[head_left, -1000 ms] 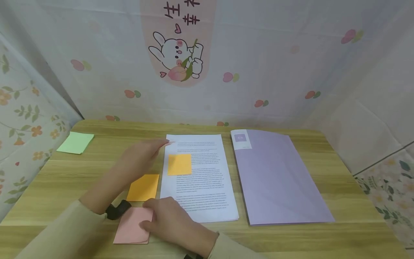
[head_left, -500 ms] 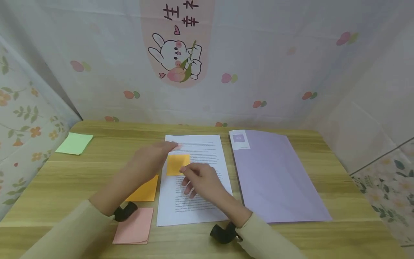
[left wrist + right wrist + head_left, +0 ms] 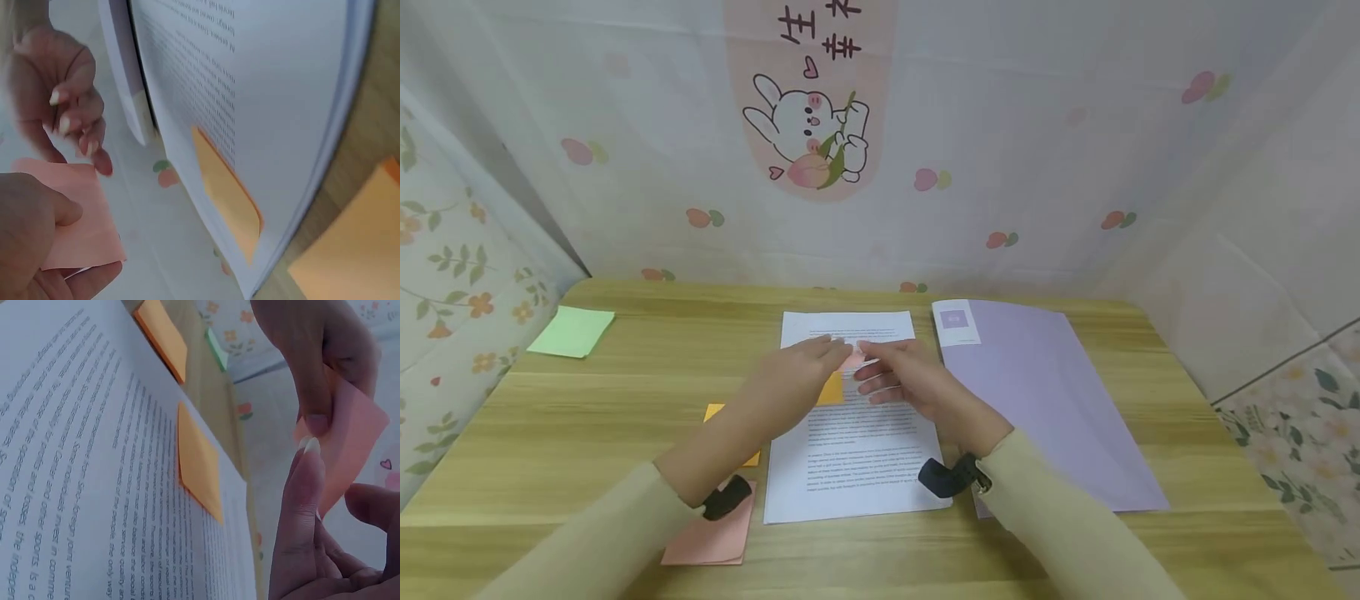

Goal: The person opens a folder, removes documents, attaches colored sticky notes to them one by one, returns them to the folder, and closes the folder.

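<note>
My left hand point(image 3: 797, 375) pinches a pink sticky note point(image 3: 87, 219) between thumb and fingers, holding it above the printed sheets point(image 3: 865, 467). My right hand point(image 3: 917, 379) comes to the note's free edge from the right. Its thumb and a finger stand apart on either side of the note's lower corner in the right wrist view, and the other fingers are loosely bent. An orange sticky note point(image 3: 197, 462) lies on the upper left of the printed text, partly behind my left hand in the head view.
On the left lie a pink sticky-note pad point(image 3: 711, 537), an orange pad point(image 3: 356, 244) partly behind my left forearm, and a green pad point(image 3: 572, 332) near the back corner. A purple folder point(image 3: 1037, 400) lies right of the sheets. Printed cloth hangs behind the table.
My right hand has left the pink pad, crossed over the sheets and risen to the left hand. My left hand has carried the pink note rightward over the page.
</note>
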The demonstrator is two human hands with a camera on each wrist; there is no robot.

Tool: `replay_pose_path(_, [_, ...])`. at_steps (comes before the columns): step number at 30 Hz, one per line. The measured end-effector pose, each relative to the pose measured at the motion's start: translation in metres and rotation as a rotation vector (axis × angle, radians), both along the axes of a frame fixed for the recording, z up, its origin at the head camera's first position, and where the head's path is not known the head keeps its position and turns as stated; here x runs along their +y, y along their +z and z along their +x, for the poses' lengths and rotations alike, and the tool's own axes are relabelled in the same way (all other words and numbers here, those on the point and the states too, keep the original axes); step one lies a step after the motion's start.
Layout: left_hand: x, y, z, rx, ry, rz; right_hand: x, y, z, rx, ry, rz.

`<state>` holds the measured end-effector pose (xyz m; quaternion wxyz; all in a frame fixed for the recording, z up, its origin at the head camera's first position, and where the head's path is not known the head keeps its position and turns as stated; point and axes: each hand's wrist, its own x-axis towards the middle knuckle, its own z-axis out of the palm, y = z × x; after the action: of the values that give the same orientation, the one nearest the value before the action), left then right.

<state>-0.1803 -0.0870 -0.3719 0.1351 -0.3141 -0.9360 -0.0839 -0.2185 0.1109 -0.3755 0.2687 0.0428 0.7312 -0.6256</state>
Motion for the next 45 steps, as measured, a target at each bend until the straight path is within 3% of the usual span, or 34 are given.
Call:
replay_pose_path(6, [0.013,-0.005,0.0,-0.022,-0.044,-0.009,0.009,-0.004,-0.006,0.021,-0.052,0.012])
replay_pose_path(10, [0.014,-0.003,-0.003,-0.088,-0.017,0.028,0.017,-0.005,-0.011,0.086,-0.028,0.105])
replay_pose_path(16, [0.013,0.002,-0.023,-0.355,0.154,0.188,0.033,-0.003,-0.023,0.16,0.064,0.247])
replay_pose_path(19, [0.014,-0.003,-0.039,-0.504,0.166,0.26,0.039,-0.004,-0.028,0.162,0.092,0.298])
replay_pose_path(22, [0.017,-0.009,-0.051,-0.589,0.138,0.294,0.044,-0.006,-0.033,0.164,0.117,0.331])
replay_pose_path(28, [0.024,-0.015,-0.065,-0.617,0.143,0.279,0.047,-0.01,-0.039,0.17,0.132,0.325])
replay_pose_path(34, [0.026,-0.016,-0.071,-0.645,0.183,0.215,0.042,-0.017,-0.043,0.208,0.149,0.361])
replay_pose_path(45, [0.023,-0.019,-0.081,-0.667,0.179,0.155,0.036,-0.028,-0.046,0.274,0.169,0.424])
